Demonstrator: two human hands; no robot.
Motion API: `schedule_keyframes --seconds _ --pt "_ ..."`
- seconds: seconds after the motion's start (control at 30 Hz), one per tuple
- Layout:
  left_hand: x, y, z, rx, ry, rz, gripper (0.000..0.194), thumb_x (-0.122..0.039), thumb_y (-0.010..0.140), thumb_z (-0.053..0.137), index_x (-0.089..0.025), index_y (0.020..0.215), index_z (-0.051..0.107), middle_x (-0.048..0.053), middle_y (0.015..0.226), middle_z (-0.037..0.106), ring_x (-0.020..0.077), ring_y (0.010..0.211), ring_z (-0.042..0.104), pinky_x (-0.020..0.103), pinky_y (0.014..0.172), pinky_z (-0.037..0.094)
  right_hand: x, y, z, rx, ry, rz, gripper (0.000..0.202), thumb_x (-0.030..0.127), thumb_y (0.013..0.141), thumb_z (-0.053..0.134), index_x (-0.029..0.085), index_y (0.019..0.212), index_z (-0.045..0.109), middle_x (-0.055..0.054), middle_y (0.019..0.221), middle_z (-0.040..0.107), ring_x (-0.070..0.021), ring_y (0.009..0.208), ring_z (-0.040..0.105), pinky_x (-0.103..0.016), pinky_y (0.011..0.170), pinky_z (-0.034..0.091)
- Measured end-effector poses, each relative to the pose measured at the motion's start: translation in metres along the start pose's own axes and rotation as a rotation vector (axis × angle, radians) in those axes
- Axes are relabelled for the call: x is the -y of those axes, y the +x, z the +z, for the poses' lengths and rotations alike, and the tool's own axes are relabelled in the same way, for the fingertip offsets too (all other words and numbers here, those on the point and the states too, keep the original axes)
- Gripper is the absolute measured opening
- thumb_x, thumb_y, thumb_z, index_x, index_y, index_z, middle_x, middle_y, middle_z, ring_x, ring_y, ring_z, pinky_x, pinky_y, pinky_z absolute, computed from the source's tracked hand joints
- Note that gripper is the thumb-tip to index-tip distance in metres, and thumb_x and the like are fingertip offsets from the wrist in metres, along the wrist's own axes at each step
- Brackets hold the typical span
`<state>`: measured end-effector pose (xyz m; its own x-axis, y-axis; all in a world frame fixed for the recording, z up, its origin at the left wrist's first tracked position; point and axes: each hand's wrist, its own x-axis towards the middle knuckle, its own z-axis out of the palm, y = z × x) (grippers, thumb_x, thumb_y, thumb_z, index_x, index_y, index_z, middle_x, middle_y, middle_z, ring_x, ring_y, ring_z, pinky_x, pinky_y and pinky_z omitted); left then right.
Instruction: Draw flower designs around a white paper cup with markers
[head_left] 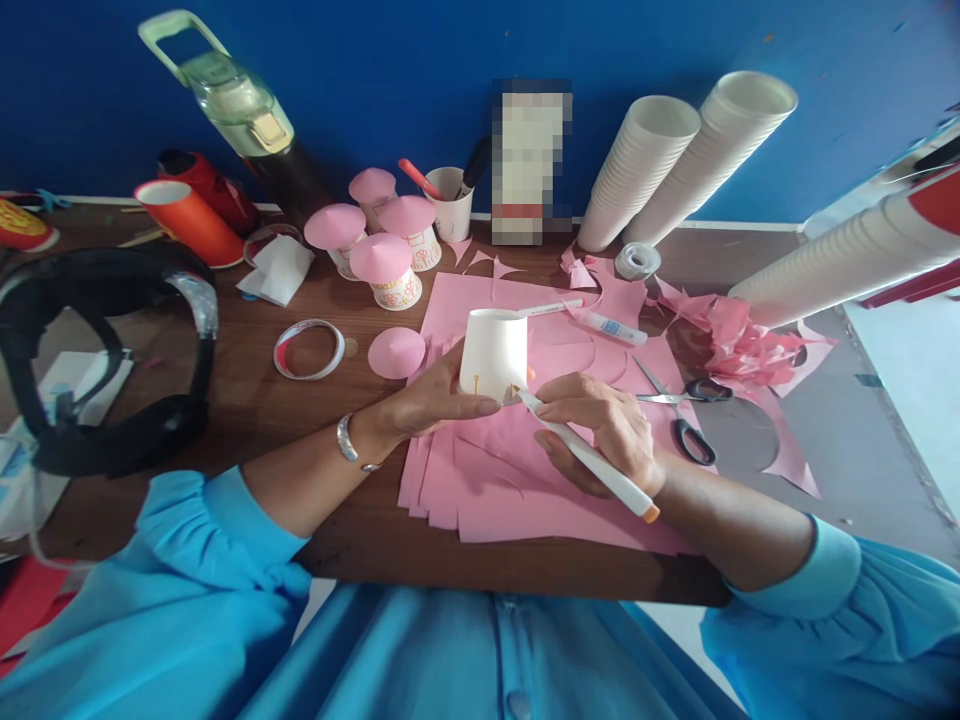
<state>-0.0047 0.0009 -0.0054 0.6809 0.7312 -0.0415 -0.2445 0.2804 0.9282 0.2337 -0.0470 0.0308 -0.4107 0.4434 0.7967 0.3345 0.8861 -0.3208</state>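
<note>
My left hand [435, 400] grips a white paper cup [493, 345], turned upside down, with its thumb along the lower rim. Small orange-yellow marks show near that rim. In my right hand [607, 430] is a white marker [600, 470] with an orange end, its tip touching or very close to the cup's side. Pink paper sheets [510, 500] lie stacked beneath both hands. Left of the cup rests a pink paper cone [397, 353]. Behind it stand several decorated cups topped with pink cones, one being the nearest decorated cup [396, 290].
Black-handled scissors [694, 440], a glue tube [611, 327] and crumpled pink scraps [750, 345] lie to the right. Tall stacks of paper cups [637, 170] lean at the back. A tape roll [309, 350], a green-topped bottle [247, 120] and a black headband-like device [202, 350] are on the left.
</note>
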Motion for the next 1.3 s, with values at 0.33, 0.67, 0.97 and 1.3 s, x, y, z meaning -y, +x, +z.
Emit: schedule_keyframes --seconds 0.33,0.67,0.97,1.3 --pt "-0.007 0.002 0.001 0.066 0.092 0.028 0.06 -0.036 0.084 0.092 -0.021 0.137 0.068 0.013 0.129 0.079 0.0323 0.121 0.075 0.047 0.107 0.057 0.002 -0.001 -0.001 0.039 -0.03 0.015 0.023 0.012 0.1 0.068 0.021 0.12 0.062 -0.004 0.09 0.077 -0.0211 0.083 0.082 -0.032 0.066 0.071" --pt "-0.012 0.0 0.006 0.031 0.074 -0.005 0.062 -0.039 0.083 0.092 -0.02 0.137 0.07 0.014 0.123 0.08 0.0323 0.117 0.076 0.048 0.105 0.058 0.003 0.0 -0.001 0.04 -0.024 0.016 0.019 0.013 0.102 0.067 0.019 0.119 0.061 -0.005 0.09 0.077 -0.0214 0.083 0.082 -0.033 0.067 0.072" --pt "-0.011 0.001 0.004 0.05 0.103 0.006 0.057 -0.038 0.084 0.091 -0.02 0.134 0.071 0.014 0.124 0.079 0.0326 0.118 0.076 0.048 0.105 0.059 0.002 -0.001 0.0 0.044 -0.019 0.02 0.021 0.012 0.101 0.068 0.02 0.12 0.062 -0.006 0.092 0.076 -0.0217 0.086 0.082 -0.033 0.068 0.072" --pt "-0.013 0.002 0.003 0.072 0.117 0.033 0.058 -0.038 0.085 0.09 -0.02 0.136 0.069 0.013 0.122 0.08 0.0312 0.118 0.076 0.044 0.101 0.06 0.002 0.0 0.0 0.05 -0.019 0.024 0.021 0.012 0.102 0.068 0.021 0.121 0.061 -0.006 0.094 0.077 -0.0216 0.088 0.083 -0.033 0.069 0.072"
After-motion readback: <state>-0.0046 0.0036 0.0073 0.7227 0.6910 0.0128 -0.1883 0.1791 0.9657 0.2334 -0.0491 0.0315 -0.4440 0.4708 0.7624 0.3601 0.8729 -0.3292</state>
